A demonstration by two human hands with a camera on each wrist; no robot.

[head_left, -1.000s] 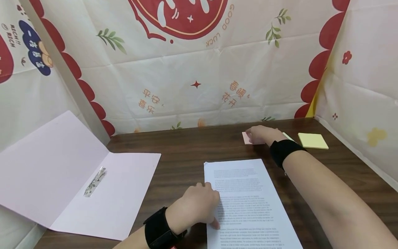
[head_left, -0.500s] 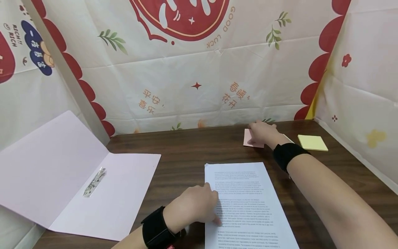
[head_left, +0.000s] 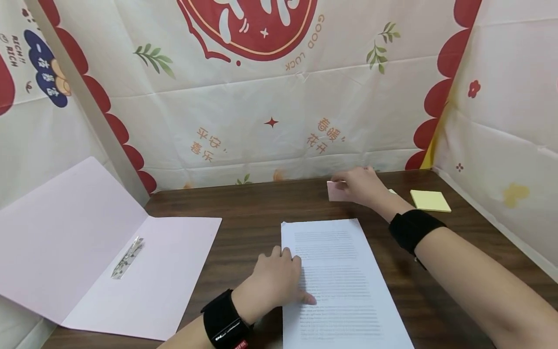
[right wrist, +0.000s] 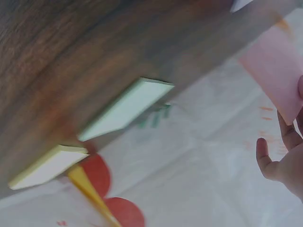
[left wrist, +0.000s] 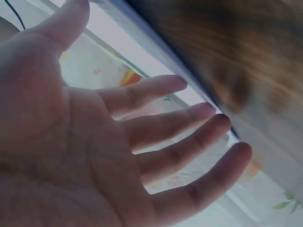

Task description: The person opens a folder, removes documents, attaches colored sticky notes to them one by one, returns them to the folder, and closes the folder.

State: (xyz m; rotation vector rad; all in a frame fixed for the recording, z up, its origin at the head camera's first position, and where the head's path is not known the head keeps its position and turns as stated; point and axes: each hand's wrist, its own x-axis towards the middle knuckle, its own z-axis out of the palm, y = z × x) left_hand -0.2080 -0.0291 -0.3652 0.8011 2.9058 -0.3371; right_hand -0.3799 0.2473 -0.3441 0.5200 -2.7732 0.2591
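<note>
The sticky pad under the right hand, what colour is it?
Pink. The sticky pad shows best in the head view, under the right hand.

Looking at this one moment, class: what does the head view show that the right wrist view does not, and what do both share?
Only the head view shows the printed sheet under the left hand, the open pink folder and the right hand on the pink sticky pad. Only the right wrist view shows a pale green pad edge-on and the right hand's fingers from beneath. Both show the yellow pad, the pink pad and the wooden table.

Head view high over desk (head_left: 244, 213); wrist views close, low; share desk.
</note>
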